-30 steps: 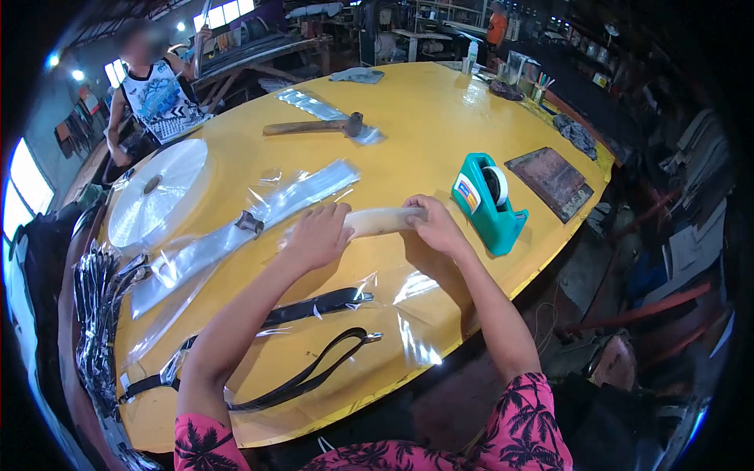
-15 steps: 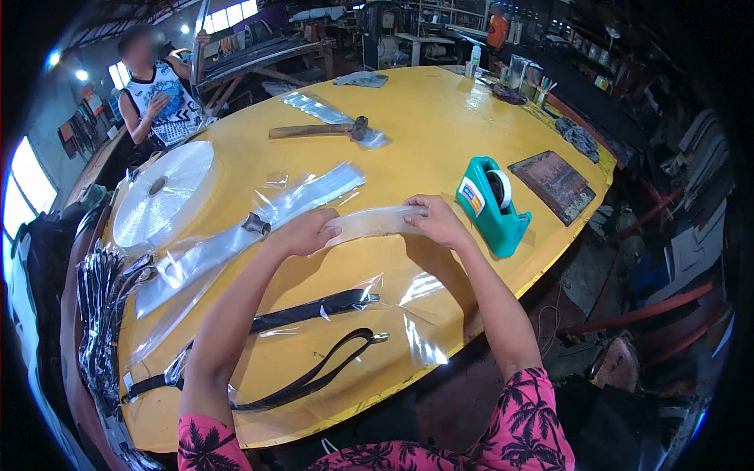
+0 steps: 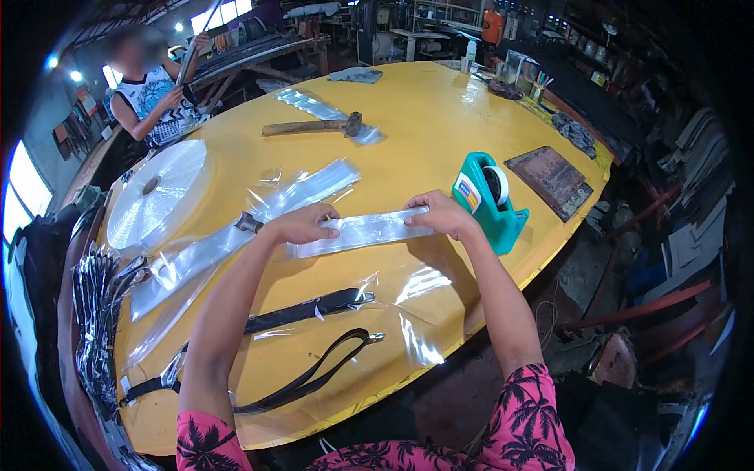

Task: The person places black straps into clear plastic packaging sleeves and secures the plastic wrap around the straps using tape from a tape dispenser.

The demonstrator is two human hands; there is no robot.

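Observation:
A flat clear plastic strip (image 3: 375, 229) is stretched between my two hands above the yellow table (image 3: 416, 141). My left hand (image 3: 305, 224) pinches its left part between thumb and fingers. The right end is in the grip of my right hand (image 3: 441, 214). Beside my right hand stands a green tape dispenser (image 3: 491, 206). More clear plastic sleeves (image 3: 192, 263) lie to the left, with a small dark metal piece (image 3: 249, 223) on them. Nearer to me are a black strap in plastic (image 3: 310, 308) and a looped black strap (image 3: 314, 381).
A large clear plastic roll (image 3: 157, 192) lies at the left, beside bundled wrapped straps (image 3: 98, 322). Farther back is a hammer (image 3: 314, 125). A dark metal plate (image 3: 550, 182) lies at the right. One person (image 3: 153, 94) is at the back left, another (image 3: 492, 27) at the back.
The strip was curved and now looks flat, its broad face showing. My left hand has shifted slightly left along it. The person at the back left has brought a hand up to a long bar.

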